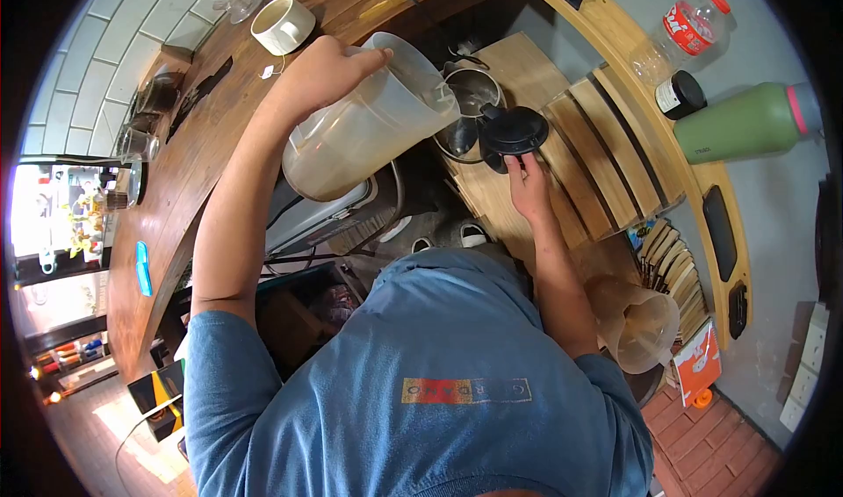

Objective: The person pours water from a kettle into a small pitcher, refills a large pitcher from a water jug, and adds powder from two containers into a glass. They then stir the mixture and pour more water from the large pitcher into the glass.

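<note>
Tilted to the right, a large translucent plastic pitcher (360, 133) is held at its upper edge by my left hand (338, 71), fingers wrapped round it. Some cloudy liquid seems to lie in its lower part. The pitcher's mouth is beside a metal pot (472, 89) on a light wooden surface. My right hand (527, 181) grips the black lid (516, 131) from below, just right of the pot. Another round vessel (459, 139) is below the pot, partly hidden by the lid.
A white mug (283, 26) stands on the wooden counter (211, 124) at upper left. On the right shelf are a plastic bottle (689, 30), a black jar (680, 95) and a green flask (742, 124). A second translucent pitcher (645, 326) is at lower right.
</note>
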Motion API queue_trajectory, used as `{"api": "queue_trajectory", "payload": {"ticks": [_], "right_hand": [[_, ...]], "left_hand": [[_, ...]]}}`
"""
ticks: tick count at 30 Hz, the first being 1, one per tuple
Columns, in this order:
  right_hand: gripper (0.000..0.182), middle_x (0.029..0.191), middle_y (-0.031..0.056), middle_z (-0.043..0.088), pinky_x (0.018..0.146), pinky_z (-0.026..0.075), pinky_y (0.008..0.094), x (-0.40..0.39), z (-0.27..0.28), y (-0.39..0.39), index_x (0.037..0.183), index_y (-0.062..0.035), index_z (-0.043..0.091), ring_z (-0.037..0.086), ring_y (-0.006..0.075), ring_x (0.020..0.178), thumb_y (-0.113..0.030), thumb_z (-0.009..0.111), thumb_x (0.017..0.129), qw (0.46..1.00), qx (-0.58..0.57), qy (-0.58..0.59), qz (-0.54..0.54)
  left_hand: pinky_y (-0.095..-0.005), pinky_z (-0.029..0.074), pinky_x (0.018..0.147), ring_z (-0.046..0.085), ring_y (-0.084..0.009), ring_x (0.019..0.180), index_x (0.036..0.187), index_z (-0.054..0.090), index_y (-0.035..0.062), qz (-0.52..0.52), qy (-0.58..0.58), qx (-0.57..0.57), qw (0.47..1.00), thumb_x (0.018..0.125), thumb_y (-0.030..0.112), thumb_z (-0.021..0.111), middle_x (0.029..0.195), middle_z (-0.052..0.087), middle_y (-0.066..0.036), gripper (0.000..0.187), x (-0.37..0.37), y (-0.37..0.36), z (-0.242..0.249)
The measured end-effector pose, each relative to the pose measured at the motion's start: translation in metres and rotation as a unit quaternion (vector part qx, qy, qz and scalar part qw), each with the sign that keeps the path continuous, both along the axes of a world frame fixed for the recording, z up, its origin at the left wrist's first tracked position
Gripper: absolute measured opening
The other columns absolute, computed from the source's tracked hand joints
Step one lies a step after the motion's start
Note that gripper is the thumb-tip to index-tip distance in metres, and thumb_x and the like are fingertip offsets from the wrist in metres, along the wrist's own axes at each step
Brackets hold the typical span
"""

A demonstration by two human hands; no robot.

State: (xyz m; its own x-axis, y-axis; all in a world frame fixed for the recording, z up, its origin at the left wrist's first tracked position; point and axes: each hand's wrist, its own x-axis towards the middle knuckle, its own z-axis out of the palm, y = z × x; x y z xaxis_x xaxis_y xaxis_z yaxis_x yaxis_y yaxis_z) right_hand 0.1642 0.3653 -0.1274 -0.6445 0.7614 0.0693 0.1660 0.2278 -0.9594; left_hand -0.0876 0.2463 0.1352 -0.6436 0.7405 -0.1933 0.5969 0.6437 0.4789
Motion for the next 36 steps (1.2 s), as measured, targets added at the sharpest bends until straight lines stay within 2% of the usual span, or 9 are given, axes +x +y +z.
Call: {"api": "queue_trajectory", "payload": {"ticks": [1,3,16,36], "right_hand": [[0.028,0.103,0.0210,0.063,0.082,0.046,0.0391,0.000,0.000,0.000,0.111,-0.0015,0.057,0.061,0.0364,0.097,-0.024,0.054,0.095,1.000,0.000,0.000,0.000],[0.029,0.102,0.0212,0.063,0.082,0.046,0.0397,0.000,0.000,0.000,0.112,-0.0016,0.057,0.060,0.0370,0.097,-0.025,0.053,0.095,1.000,0.011,-0.012,0.001],[0.029,0.098,0.0217,0.063,0.079,0.047,0.0405,-0.001,-0.010,0.002,0.109,-0.0008,0.057,0.061,0.0375,0.094,-0.026,0.053,0.095,1.000,0.018,-0.004,-0.003],[0.030,0.100,0.0218,0.063,0.081,0.046,0.0405,0.000,-0.007,0.001,0.112,-0.0015,0.057,0.060,0.0382,0.095,-0.026,0.053,0.095,1.000,0.011,-0.002,-0.003]], "left_hand": [[-0.0330,0.049,0.065,0.063,-0.0198,0.067,0.088,0.068,-0.0085,0.000,0.000,0.000,1.000,0.077,0.052,0.064,0.073,0.065,-0.014,0.061,-0.001,0.000,-0.001],[-0.0373,0.051,0.072,0.068,-0.0305,0.073,0.087,0.069,-0.0099,0.005,-0.006,0.006,1.000,0.078,0.048,0.062,0.075,0.067,-0.022,0.059,-0.002,0.000,-0.004],[-0.0362,0.051,0.072,0.067,-0.0291,0.073,0.089,0.069,-0.0088,-0.001,-0.017,-0.007,1.000,0.078,0.048,0.061,0.075,0.067,-0.021,0.058,0.004,0.000,0.005],[-0.0365,0.051,0.069,0.066,-0.0284,0.068,0.086,0.070,-0.0087,-0.010,0.043,-0.007,0.999,0.078,0.048,0.061,0.071,0.066,-0.019,0.058,0.001,0.003,0.003]]}}
